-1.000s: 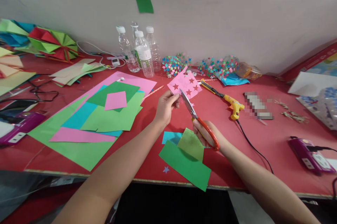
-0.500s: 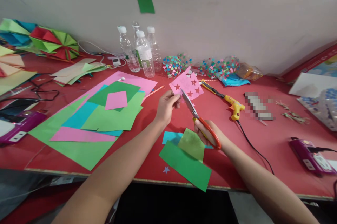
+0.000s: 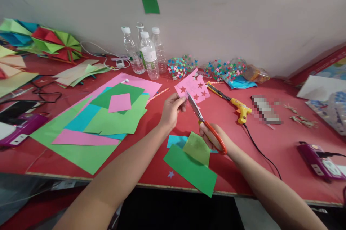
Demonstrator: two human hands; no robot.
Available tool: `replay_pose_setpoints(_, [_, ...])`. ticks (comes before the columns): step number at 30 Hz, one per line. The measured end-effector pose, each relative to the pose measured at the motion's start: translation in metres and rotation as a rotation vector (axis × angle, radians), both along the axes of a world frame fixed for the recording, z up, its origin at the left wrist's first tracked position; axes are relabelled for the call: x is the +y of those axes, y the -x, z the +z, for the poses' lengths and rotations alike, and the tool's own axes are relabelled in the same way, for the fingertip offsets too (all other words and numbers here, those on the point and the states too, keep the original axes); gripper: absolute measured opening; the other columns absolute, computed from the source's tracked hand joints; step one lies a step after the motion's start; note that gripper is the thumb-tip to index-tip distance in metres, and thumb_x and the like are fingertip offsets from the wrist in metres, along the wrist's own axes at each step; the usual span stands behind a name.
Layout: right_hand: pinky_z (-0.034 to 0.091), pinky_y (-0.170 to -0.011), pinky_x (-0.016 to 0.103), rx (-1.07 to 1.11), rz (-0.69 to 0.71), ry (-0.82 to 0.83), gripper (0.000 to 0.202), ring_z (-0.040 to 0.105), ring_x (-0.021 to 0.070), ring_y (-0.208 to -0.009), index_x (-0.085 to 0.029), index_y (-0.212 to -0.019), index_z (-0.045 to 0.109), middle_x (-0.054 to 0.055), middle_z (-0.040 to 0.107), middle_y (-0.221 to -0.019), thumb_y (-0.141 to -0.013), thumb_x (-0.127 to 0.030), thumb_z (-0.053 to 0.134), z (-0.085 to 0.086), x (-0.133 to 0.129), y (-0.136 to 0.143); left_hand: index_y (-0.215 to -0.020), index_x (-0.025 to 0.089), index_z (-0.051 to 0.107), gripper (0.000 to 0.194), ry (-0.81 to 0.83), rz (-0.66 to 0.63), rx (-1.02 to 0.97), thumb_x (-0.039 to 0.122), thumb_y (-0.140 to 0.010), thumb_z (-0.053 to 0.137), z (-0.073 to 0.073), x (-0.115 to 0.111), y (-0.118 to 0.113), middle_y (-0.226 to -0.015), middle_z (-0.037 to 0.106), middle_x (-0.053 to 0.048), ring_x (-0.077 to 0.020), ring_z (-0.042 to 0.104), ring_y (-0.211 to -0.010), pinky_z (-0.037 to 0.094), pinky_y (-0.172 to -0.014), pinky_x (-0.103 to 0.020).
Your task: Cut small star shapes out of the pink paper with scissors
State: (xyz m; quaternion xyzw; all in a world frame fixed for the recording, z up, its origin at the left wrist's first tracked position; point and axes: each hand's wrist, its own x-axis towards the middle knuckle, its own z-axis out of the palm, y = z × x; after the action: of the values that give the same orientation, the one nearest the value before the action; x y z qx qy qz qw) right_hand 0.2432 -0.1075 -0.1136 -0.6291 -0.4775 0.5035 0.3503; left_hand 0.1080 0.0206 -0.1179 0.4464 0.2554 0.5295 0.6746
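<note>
The left hand (image 3: 171, 110) is pinching the near edge of a pink sheet (image 3: 191, 85), while the right hand (image 3: 212, 137) is grasping a pair of red-handled scissors (image 3: 214, 137). The blades are pointing toward 11 o'clock, their tips lying over the sheet beside the left fingertips; whether they are biting into it is not clear. Star-shaped openings are showing in the sheet, so shapes seem already to be out of it. Nearest the body, at 6 o'clock from the fingertips, a lavender star (image 3: 170, 174) is lying beside a dark green strip (image 3: 190, 170), which is overlapping an olive-green piece (image 3: 198, 149). Toward 9 o'clock, layered colored paper (image 3: 127, 120) is spreading out; toward 4, a yellow glue gun (image 3: 242, 110) is resting. Farther back, star-filled clear packs (image 3: 181, 67) are sitting at 12, and plastic bottles (image 3: 150, 59) are standing at 11.
</note>
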Motion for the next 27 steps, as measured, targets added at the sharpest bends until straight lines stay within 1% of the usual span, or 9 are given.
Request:
replay_pose_setpoints(9, [0.029,-0.032,0.021,-0.024,0.000,0.023,0.052,0.033,0.0072,-0.028,-0.022,-0.066,0.045,-0.006,0.040,-0.032,-0.084,-0.070,0.046,0.005,-0.001,0.002,-0.067,0.016,0.059,0.012,0.000,0.001,0.010,0.024,-0.072,0.066,0.001,0.000,0.000,-0.055,0.055,0.004,-0.0052,0.048,-0.048,0.036,-0.047,-0.019])
replay_pose_setpoints(16, [0.029,-0.033,0.020,-0.022,0.013,0.008,0.055,0.034,0.0069,-0.027,-0.021,-0.065,0.046,-0.007,0.041,-0.032,-0.081,-0.074,0.046,0.000,0.001,-0.003,-0.065,0.017,0.056,0.015,-0.027,0.016,0.036,0.026,-0.073,0.064,0.001,0.001,0.001,-0.054,0.053,0.004,-0.0054,0.047,-0.048,0.035,-0.047,-0.019])
replay_pose_setpoints(21, [0.028,-0.034,0.020,-0.003,0.027,-0.015,0.055,0.032,0.0065,-0.028,-0.021,-0.065,0.045,-0.007,0.040,-0.032,-0.081,-0.074,0.045,0.003,0.000,-0.003,-0.064,0.018,0.053,0.018,-0.040,0.022,0.023,0.027,-0.074,0.065,0.001,0.003,0.002,-0.053,0.052,0.005,-0.0053,0.045,-0.047,0.034,-0.047,-0.019])
replay_pose_setpoints(24, [0.028,-0.033,0.020,-0.008,0.047,-0.018,0.056,0.032,0.0066,-0.028,-0.021,-0.065,0.045,-0.008,0.040,-0.032,-0.082,-0.074,0.044,0.004,0.000,-0.004,-0.064,0.018,0.053,0.018,-0.037,0.035,0.019,0.027,-0.073,0.066,0.002,0.006,0.005,-0.054,0.053,0.005,-0.0052,0.046,-0.047,0.035,-0.048,-0.019])
replay_pose_setpoints(27, [0.029,-0.032,0.020,-0.008,0.071,0.007,0.055,0.034,0.0070,-0.027,-0.021,-0.065,0.046,-0.006,0.042,-0.032,-0.083,-0.073,0.043,0.002,0.000,-0.005,-0.065,0.018,0.054,0.016,-0.039,0.077,0.015,0.027,-0.072,0.066,0.003,0.011,0.007,-0.053,0.052,0.005,-0.0054,0.045,-0.046,0.034,-0.047,-0.019])
